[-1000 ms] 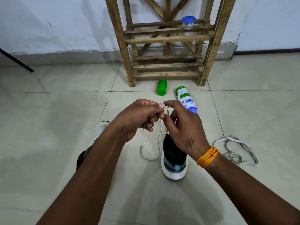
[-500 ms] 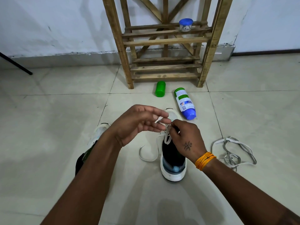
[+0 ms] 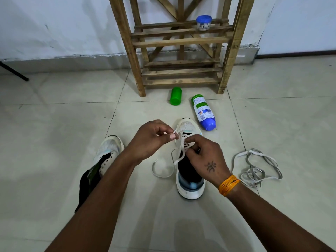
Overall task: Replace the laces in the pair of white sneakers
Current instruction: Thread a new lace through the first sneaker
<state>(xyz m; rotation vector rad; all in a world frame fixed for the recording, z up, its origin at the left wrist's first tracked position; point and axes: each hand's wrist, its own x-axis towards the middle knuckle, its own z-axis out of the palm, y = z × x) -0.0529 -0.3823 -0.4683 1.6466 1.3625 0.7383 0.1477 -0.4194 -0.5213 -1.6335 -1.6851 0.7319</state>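
Lace (image 3: 179, 153), flat white: pinched by left hand (image 3: 152, 140) and right hand (image 3: 205, 157) over mesh sneaker (image 3: 188, 127).

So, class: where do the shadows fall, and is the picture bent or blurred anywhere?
Head view: soft shadows of the arms on the floor below; rack posts splay outward, wide-angle distortion; light even, faint sheen on tiles; lace and shoe sharp.

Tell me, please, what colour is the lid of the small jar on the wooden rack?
Blue; the jar beneath it looks clear. Only the head view shows it.
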